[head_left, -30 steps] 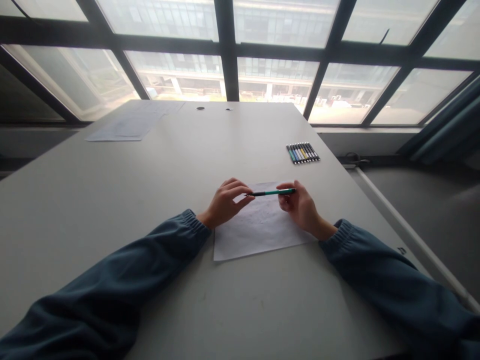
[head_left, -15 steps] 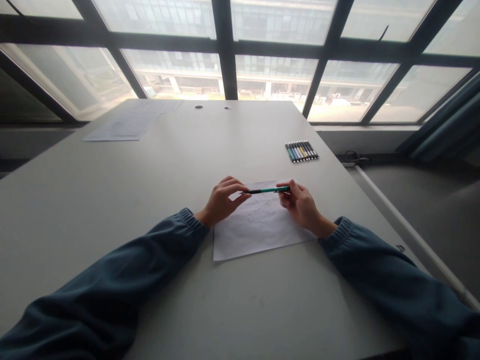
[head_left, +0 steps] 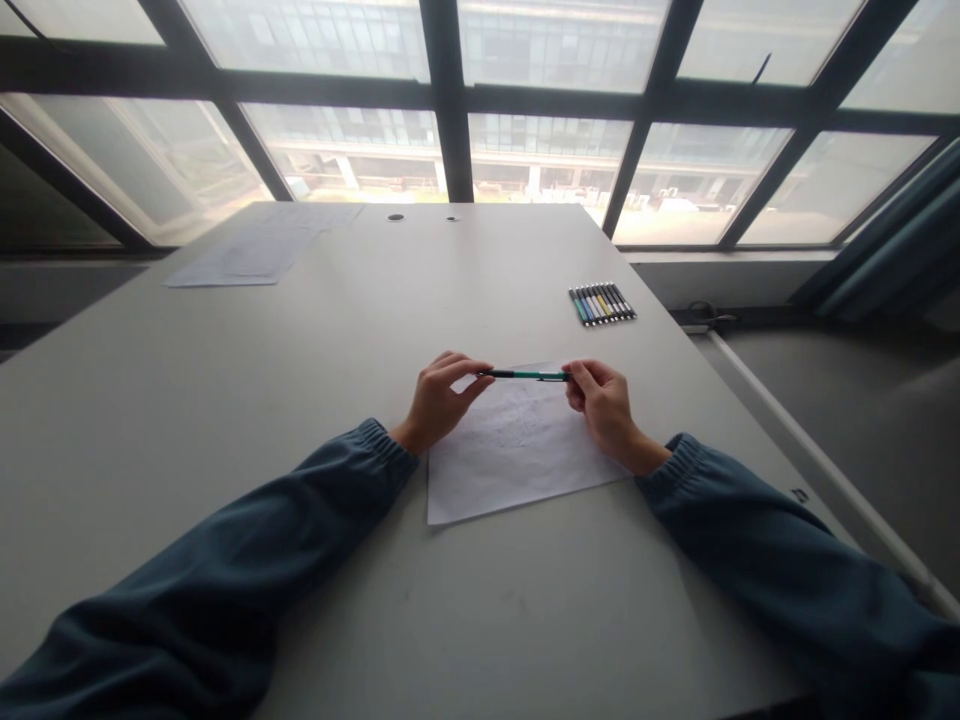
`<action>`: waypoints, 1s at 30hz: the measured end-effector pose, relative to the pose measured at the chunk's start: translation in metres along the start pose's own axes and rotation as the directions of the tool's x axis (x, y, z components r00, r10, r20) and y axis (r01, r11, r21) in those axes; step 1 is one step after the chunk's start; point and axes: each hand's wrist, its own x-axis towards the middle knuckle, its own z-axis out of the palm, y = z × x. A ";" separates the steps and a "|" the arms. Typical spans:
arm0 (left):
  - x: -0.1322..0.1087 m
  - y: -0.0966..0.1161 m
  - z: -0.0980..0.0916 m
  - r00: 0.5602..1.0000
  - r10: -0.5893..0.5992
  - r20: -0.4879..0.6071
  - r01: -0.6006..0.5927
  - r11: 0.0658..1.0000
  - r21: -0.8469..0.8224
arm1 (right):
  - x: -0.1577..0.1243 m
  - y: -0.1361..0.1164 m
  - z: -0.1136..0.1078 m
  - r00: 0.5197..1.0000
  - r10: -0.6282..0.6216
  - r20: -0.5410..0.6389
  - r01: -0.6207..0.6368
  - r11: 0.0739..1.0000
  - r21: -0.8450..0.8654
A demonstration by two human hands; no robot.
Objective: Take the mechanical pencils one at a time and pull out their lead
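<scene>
A green pen [head_left: 529, 375] with a dark tip end is held level between both hands, just above a white sheet of paper [head_left: 517, 465] with faint pencil lines. My left hand [head_left: 439, 400] pinches the dark left end with its fingertips. My right hand [head_left: 604, 405] grips the green right end, fingers curled round it. Both wrists rest near the sheet's sides, in dark blue sleeves.
A row of several pens [head_left: 602, 303] lies to the far right on the grey table [head_left: 225, 420]. More sheets of paper [head_left: 255, 255] lie at the far left corner. Large windows stand behind the table; its right edge drops to the floor.
The pen has shifted slightly left and risen a little; my right hand has slid toward the pen's end, so less of the green barrel sticks out past it.
</scene>
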 end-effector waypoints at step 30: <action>0.000 -0.012 0.004 0.977 -0.199 -0.075 0.206 0.973 0.107 | 0.026 -0.017 -0.026 0.907 -0.271 0.323 0.355 0.078 -0.931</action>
